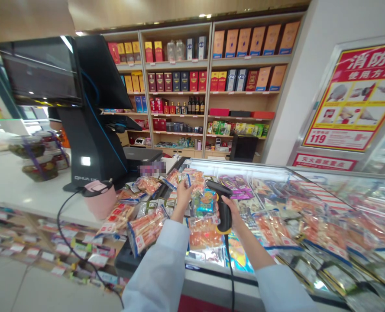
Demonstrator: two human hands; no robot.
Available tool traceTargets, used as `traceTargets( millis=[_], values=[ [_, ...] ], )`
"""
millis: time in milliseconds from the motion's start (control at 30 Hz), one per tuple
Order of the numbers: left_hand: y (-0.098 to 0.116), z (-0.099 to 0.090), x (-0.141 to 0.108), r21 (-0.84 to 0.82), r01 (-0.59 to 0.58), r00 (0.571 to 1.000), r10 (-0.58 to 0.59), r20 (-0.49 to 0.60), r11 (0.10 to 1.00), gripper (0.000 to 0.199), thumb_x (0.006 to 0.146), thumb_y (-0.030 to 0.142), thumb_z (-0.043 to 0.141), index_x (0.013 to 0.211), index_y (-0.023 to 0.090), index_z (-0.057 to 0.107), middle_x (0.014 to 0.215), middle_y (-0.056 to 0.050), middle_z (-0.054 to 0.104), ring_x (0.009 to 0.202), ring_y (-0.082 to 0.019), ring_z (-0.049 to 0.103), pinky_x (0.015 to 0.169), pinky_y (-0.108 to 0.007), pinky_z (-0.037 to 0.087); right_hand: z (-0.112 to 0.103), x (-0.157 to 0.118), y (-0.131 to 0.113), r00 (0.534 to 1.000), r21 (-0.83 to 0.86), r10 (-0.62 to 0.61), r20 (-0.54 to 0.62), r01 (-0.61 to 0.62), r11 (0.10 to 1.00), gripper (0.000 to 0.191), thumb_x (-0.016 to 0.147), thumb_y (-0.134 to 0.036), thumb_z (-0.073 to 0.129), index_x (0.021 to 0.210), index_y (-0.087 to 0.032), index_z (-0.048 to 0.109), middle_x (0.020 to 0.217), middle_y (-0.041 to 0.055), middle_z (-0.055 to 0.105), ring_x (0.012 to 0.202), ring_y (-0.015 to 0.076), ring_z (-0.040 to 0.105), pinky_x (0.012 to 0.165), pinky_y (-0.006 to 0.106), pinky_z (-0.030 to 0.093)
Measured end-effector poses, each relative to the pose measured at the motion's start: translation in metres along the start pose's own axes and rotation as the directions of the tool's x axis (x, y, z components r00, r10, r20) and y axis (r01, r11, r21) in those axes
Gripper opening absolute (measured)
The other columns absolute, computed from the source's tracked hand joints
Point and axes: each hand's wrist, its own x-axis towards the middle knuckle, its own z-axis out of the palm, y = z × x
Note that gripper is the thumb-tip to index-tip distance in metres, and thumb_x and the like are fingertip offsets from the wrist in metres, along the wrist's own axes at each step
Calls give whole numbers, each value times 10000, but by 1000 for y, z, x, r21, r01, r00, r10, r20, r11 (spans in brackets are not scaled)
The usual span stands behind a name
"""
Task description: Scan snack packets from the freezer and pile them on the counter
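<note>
My left hand [183, 193] pinches the edge of a clear snack packet [192, 180] with orange contents, holding it up over the chest freezer. My right hand [230, 209] grips a black handheld barcode scanner [224, 212], its head tilted toward that packet. Its black cable [230, 273] hangs down past the freezer's front edge. Between my hands and below them lie more packets, including a blue-labelled one [205, 204]. A heap of similar orange snack packets [147, 227] lies to the left, beside my left forearm.
A black POS terminal [91, 99] and a pink lidded cup [98, 199] stand on the white counter [26, 190]. Behind them are wooden shelves [208, 86] of boxed liquor. The glass-topped freezer [309, 203] stretches right, below a red-and-yellow fire-safety poster [351, 97].
</note>
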Motion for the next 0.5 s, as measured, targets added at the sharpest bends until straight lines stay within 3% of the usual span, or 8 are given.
traceTargets(
  millis=[200, 500],
  values=[
    [6, -1, 0, -58, -115, 989, 109, -99, 992, 445, 680, 370, 719, 1058, 158, 619, 783, 7, 525, 737, -141, 483, 733, -273, 415, 1, -1, -1, 1000, 12, -23, -7, 23, 1000, 347, 664, -495, 747, 688, -167, 635, 523, 9, 612, 346, 129, 531, 321, 229, 463],
    [5, 1, -1, -87, -121, 990, 113, -88, 989, 560, 681, 376, 722, 1190, 178, 598, 859, -21, 569, 818, -171, 527, 823, -316, 440, -3, -1, -2, 997, 21, -68, 22, 68, 997, 352, 698, -501, 732, 768, -165, 652, 544, 3, 616, 358, 121, 531, 331, 223, 467]
  ],
)
